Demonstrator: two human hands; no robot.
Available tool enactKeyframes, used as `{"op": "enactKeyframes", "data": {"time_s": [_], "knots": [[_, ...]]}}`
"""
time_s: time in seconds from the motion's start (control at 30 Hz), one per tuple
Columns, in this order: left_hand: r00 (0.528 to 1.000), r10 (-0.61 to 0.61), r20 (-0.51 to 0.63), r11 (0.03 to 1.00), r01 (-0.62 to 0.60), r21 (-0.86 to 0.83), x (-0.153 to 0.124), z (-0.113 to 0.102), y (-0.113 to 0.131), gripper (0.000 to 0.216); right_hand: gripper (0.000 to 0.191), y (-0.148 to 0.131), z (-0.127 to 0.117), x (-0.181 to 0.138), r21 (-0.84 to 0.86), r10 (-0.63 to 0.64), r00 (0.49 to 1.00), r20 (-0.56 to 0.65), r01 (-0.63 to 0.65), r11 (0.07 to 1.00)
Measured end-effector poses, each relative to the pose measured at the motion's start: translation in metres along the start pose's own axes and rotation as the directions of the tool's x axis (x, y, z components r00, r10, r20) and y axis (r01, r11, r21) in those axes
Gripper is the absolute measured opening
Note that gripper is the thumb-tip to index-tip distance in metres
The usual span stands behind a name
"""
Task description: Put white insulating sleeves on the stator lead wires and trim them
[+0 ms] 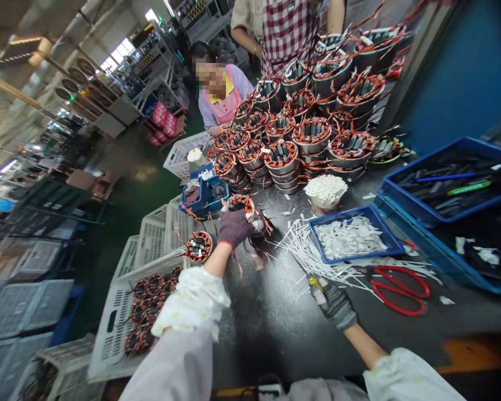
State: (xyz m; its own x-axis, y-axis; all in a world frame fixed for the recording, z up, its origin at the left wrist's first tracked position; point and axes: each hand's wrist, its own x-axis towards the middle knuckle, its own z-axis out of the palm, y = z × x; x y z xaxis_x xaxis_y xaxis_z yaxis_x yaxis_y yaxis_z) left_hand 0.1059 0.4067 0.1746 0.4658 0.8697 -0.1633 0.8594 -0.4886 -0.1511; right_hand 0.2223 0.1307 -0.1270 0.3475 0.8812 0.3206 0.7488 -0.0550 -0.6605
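My left hand (235, 227), in a dark purple glove, grips the near side of a motor stator (242, 204) with orange-red copper windings. That stator stands on the dark table, and the glove hides part of it. My right hand (336, 305), in a grey glove, is closed around a yellow-handled tool (315, 282) with a thin shaft pointing up and left; its tip is hard to make out. Loose white strips (300, 239) lie just beyond this tool. Left of my left hand sits a smaller wound stator (199, 246).
Stacked stators (281, 153) fill the back of the table. To the right are a blue tray of white pieces (350, 234), red-handled scissors (401, 289) and blue bins (451, 184). White crates (112, 323) stand left. Two people (223, 92) are across the table.
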Motion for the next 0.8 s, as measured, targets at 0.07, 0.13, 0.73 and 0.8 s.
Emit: {"op": "enactKeyframes", "data": {"time_s": [0.07,0.13,0.73,0.8], "knots": [[0.990,-0.140,-0.024,0.990,0.140,0.006,-0.038,0.006,0.026,0.046,0.045,-0.002,-0.002,0.001,0.015,0.035,0.999,0.033,-0.036,0.999],[0.965,-0.254,-0.064,0.967,0.255,0.007,-0.075,0.009,0.046,0.058,0.047,-0.003,-0.003,0.002,0.019,0.076,0.995,0.071,-0.078,0.997],[0.605,0.777,0.177,0.562,-0.792,0.237,-0.114,0.007,-0.031,0.063,0.047,-0.008,-0.018,0.012,-0.020,0.174,0.956,0.235,-0.174,0.985],[0.582,0.787,0.204,0.554,-0.813,0.179,-0.107,0.014,-0.035,0.047,0.047,-0.009,-0.019,0.012,-0.022,0.186,0.949,0.255,-0.187,0.982]]}}
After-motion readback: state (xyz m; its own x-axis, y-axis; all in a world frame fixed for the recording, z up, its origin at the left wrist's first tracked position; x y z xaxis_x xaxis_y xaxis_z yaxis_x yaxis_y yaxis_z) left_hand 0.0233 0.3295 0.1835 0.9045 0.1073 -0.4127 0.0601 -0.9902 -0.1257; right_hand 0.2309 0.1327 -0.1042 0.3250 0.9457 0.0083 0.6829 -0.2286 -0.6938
